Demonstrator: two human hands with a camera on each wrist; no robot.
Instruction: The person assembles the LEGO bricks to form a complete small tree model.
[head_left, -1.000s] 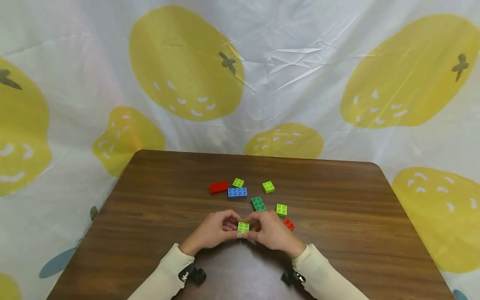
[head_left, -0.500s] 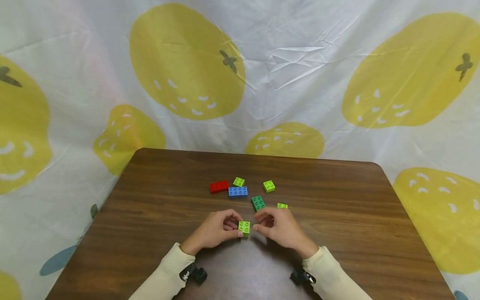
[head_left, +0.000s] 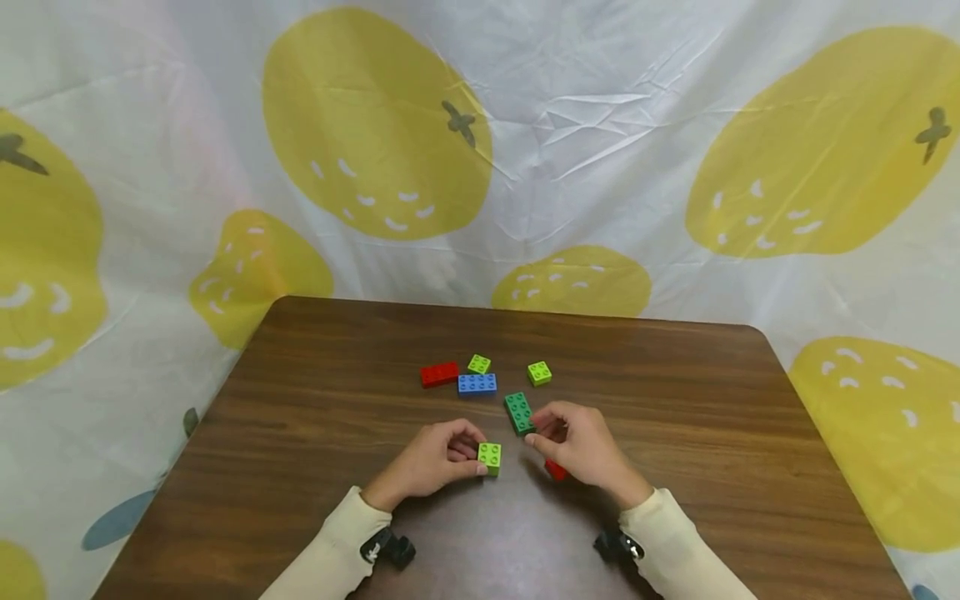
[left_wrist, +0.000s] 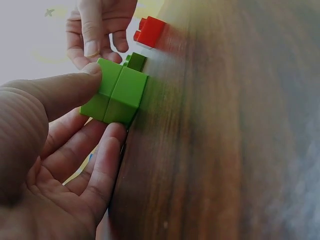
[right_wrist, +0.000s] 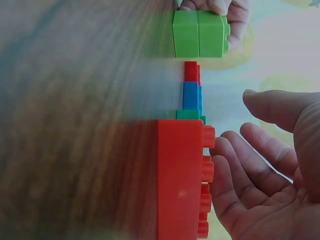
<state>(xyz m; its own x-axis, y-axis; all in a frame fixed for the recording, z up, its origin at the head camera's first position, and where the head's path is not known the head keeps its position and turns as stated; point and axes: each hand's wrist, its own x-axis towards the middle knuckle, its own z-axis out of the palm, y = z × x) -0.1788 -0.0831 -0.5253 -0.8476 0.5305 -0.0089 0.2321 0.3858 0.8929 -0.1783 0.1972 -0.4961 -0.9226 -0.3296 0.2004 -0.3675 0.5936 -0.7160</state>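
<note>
My left hand (head_left: 431, 458) pinches a stack of two lime green bricks (head_left: 489, 458) between thumb and fingers, near the table's middle. In the left wrist view the seam between the two stacked bricks (left_wrist: 117, 92) shows clearly. My right hand (head_left: 591, 450) is just over a red brick (head_left: 555, 470), its thumb and fingers apart with nothing between them. Seen from the right wrist, the red brick (right_wrist: 180, 180) stands beside the loosely bent fingers. A dark green brick (head_left: 519, 413) lies close to the right fingertips.
Farther back on the brown table (head_left: 337, 400) lie a red brick (head_left: 439, 374), a blue brick (head_left: 477, 384) and two small lime bricks, one left (head_left: 479, 364) and one right (head_left: 539, 372). A fruit-print curtain (head_left: 525, 167) hangs behind the table.
My right hand has let go of the lime stack and moved right, over the near red brick. It now hides the lime brick on the right. My left hand keeps its grip.
</note>
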